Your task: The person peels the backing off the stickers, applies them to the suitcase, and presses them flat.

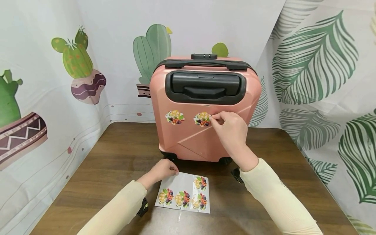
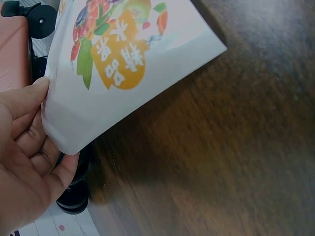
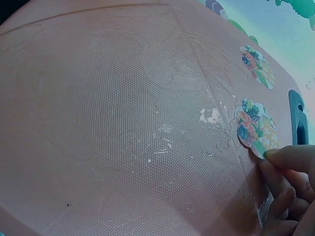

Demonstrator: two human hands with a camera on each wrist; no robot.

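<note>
A pink suitcase (image 1: pixel 191 140) stands upright with its front facing me. My right hand (image 1: pixel 232 130) pinches the right edge of a round fruit sticker (image 1: pixel 201 119) between thumb and forefinger, against the suitcase front. In the right wrist view, that sticker (image 3: pixel 253 125) has its lower edge lifted at the fingertips. A matching sticker (image 1: pixel 174 117) lies flat on the suitcase to its left. My left hand (image 1: pixel 162 169) grips the upper left corner of a white sticker sheet (image 1: pixel 179 182), thumb on top. The sheet bears several fruit stickers (image 1: pixel 182 199) along its bottom and right side.
The brown wooden table (image 1: pixel 117 156) carries everything. A black telescopic handle (image 1: pixel 205 83) sits recessed in the suitcase, above the stickers. Small black wheels (image 2: pixel 41 20) show at its base. Behind hangs a cloth backdrop (image 1: pixel 117 58) printed with cacti and leaves.
</note>
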